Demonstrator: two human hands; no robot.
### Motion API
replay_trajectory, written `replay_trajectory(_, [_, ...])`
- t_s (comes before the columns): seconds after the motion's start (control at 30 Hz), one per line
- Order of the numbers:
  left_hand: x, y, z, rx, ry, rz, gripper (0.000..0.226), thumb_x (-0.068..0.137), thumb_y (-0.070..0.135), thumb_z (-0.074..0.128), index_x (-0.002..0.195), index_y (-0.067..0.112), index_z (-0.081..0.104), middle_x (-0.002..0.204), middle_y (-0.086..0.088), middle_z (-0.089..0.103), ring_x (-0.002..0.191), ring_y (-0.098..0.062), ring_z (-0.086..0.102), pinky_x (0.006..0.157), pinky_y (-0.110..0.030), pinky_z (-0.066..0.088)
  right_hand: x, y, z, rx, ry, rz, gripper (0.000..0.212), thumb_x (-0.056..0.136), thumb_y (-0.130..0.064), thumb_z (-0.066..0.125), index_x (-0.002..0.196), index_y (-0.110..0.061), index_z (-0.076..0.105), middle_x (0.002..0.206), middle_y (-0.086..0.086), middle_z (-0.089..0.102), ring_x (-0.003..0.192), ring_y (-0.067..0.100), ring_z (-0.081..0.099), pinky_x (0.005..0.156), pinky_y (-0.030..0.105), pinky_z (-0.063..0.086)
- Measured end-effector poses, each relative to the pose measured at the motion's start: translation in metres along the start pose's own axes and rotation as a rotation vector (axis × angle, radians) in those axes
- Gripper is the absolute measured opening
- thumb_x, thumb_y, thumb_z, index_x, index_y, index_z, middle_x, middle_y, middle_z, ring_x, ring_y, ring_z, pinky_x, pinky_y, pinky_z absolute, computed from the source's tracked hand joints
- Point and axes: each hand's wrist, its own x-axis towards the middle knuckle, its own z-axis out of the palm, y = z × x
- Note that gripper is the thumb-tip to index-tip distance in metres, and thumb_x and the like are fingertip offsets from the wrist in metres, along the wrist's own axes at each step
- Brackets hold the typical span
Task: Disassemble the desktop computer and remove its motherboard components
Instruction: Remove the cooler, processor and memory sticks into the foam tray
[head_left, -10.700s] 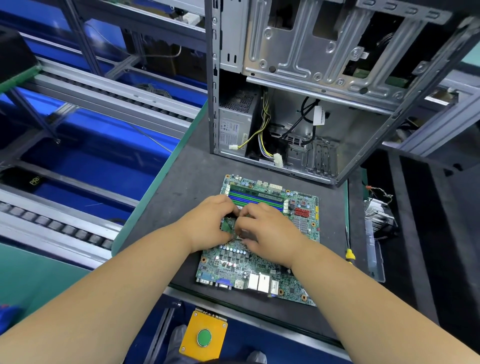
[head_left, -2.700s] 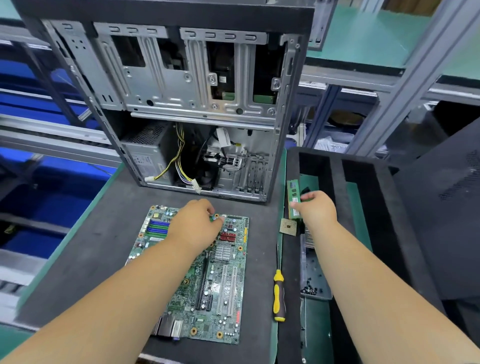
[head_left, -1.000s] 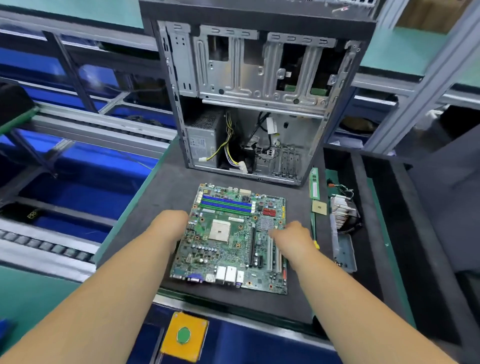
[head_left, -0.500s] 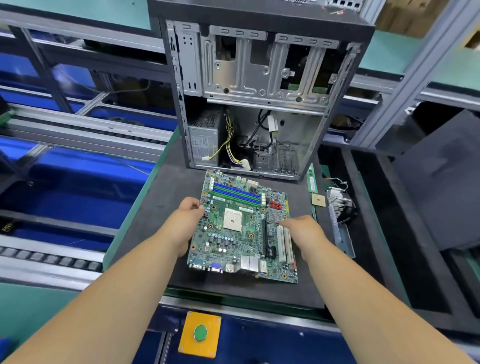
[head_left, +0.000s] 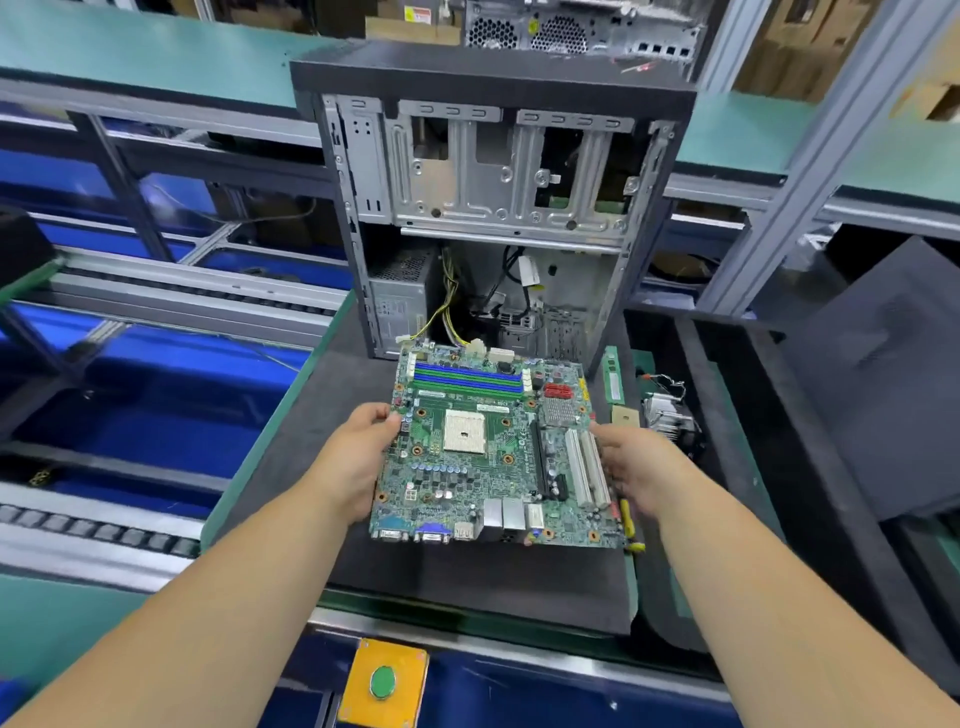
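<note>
Head view, green rectangular motherboard (head_left: 498, 452) gripped at its side edges by left hand (head_left: 353, 462) and right hand (head_left: 636, 470), before open grey metal computer case (head_left: 493, 208), above dark foam mat (head_left: 467, 582)

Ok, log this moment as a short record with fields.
held item: motherboard, gripped at its side edges
left hand: on the board's left edge
right hand: on the board's right edge
CPU socket: empty
behind: open computer case
right of mat: RAM stick, CPU chip, heatsink
</note>
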Motion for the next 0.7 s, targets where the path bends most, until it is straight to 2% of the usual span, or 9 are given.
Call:
replay_trajectory(0.03, [-0.002, 0.001, 0.008, -0.020, -0.010, -0.013, 0.020, 0.101, 0.022, 0.048, 0.116, 0.009, 0.052, 0.131, -0.024, 0.050, 0.125, -0.042, 0.046, 0.105, -0.062, 0.035, -0.003, -0.002, -0.010, 0.013, -0.038, -0.018, 0.066, 0.089, -0.037, 0.062, 0.146, -0.013, 0.038, 0.149, 0.010, 0.041, 0.139, 0.028, 0.033, 0.114, 0.047, 0.023])
replay_trajectory(0.1, [-0.007, 0.003, 0.031, -0.054, -0.043, -0.038, 0.018, 0.102, 0.019, 0.046, 0.115, 0.008, 0.050, 0.129, -0.027, 0.050, 0.121, -0.044, 0.048, 0.103, -0.063, 0.037, -0.010, -0.009, -0.033, 0.033, -0.035, -0.072, 0.065, 0.092, -0.030, 0.060, 0.148, -0.012, 0.033, 0.158, 0.007, 0.024, 0.146, 0.025, 0.018, 0.117, 0.046, 0.011])
replay_trajectory(0.23, [-0.018, 0.009, 0.089, -0.137, -0.184, -0.061, 0.010, 0.104, 0.010, 0.037, 0.106, 0.007, 0.047, 0.106, -0.018, 0.057, 0.087, -0.028, 0.060, 0.075, -0.047, 0.053, -0.027, -0.020, -0.093, 0.047, 0.051, -0.178, 0.047, 0.091, -0.024, 0.062, 0.134, -0.010, 0.049, 0.150, 0.009, 0.038, 0.139, 0.025, 0.033, 0.110, 0.042, 0.024])
replay_trajectory(0.4, [-0.031, 0.018, 0.172, -0.230, -0.337, -0.108, 0.013, 0.104, 0.007, 0.032, 0.112, 0.005, 0.043, 0.107, -0.017, 0.058, 0.087, -0.024, 0.061, 0.069, -0.040, 0.058, -0.059, -0.048, -0.175, -0.042, 0.146, -0.253, 0.056, 0.087, -0.037, 0.067, 0.135, -0.014, 0.050, 0.149, 0.006, 0.039, 0.136, 0.026, 0.035, 0.101, 0.049, 0.032])
replay_trajectory(0.5, [-0.033, 0.024, 0.219, -0.266, -0.372, -0.129, 0.022, 0.105, 0.007, 0.031, 0.124, 0.002, 0.041, 0.117, -0.020, 0.056, 0.096, -0.026, 0.059, 0.076, -0.042, 0.055, -0.068, -0.065, -0.218, -0.132, 0.219, -0.314, 0.057, 0.083, -0.033, 0.073, 0.131, -0.011, 0.053, 0.141, 0.010, 0.049, 0.123, 0.027, 0.046, 0.086, 0.041, 0.037])
replay_trajectory(0.57, [-0.032, 0.029, 0.247, -0.292, -0.401, -0.155, 0.022, 0.105, 0.008, 0.032, 0.123, 0.004, 0.043, 0.115, -0.019, 0.058, 0.095, -0.024, 0.062, 0.078, -0.042, 0.055, -0.071, -0.077, -0.239, -0.142, 0.285, -0.342, 0.059, 0.083, -0.029, 0.074, 0.133, -0.007, 0.052, 0.141, 0.012, 0.049, 0.127, 0.030, 0.045, 0.093, 0.045, 0.036])
replay_trajectory(0.63, [-0.030, 0.034, 0.271, -0.315, -0.415, -0.185, 0.023, 0.105, 0.014, 0.035, 0.121, 0.004, 0.047, 0.103, -0.015, 0.064, 0.083, -0.016, 0.068, 0.070, -0.033, 0.059, -0.071, -0.090, -0.256, -0.141, 0.358, -0.374, 0.059, 0.083, -0.025, 0.074, 0.132, -0.002, 0.051, 0.139, 0.015, 0.050, 0.127, 0.032, 0.046, 0.099, 0.049, 0.036])
replay_trajectory(0.67, [-0.028, 0.036, 0.282, -0.304, -0.428, -0.192, 0.028, 0.105, 0.019, 0.036, 0.126, 0.004, 0.047, 0.108, -0.014, 0.064, 0.093, -0.015, 0.069, 0.077, -0.031, 0.058, -0.070, -0.096, -0.265, -0.169, 0.402, -0.394, 0.055, 0.084, -0.026, 0.073, 0.128, -0.001, 0.053, 0.133, 0.016, 0.054, 0.121, 0.032, 0.051, 0.095, 0.047, 0.038])
replay_trajectory(0.7, [-0.025, 0.038, 0.292, -0.283, -0.445, -0.199, 0.038, 0.105, 0.026, 0.037, 0.135, 0.003, 0.044, 0.124, -0.017, 0.059, 0.113, -0.021, 0.062, 0.093, -0.034, 0.052, -0.068, -0.102, -0.273, -0.224, 0.450, -0.421, 0.047, 0.085, -0.029, 0.072, 0.121, -0.003, 0.056, 0.121, 0.015, 0.060, 0.108, 0.030, 0.056, 0.089, 0.044, 0.042])
